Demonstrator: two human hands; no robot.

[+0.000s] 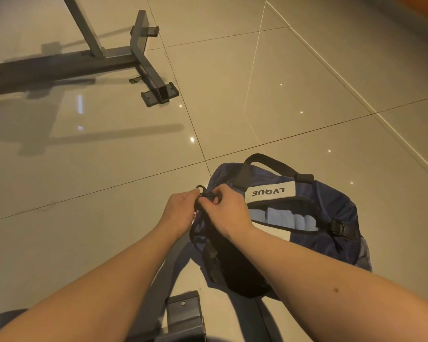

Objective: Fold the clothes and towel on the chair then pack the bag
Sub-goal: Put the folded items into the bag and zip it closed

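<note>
Bag [336, 198] label [269, 192] reads LVQUE.

Your arms are bare in this view: left forearm [97, 287] and right forearm [331, 267] are uncovered from the bottom frame edge up to the wrists, and left hand [181, 211] and right hand [229, 213] are bare too. One marking reads: a small dark spot [336, 290] on the upper side of the right forearm, about midway along. Fingernails are too small to make out
</note>
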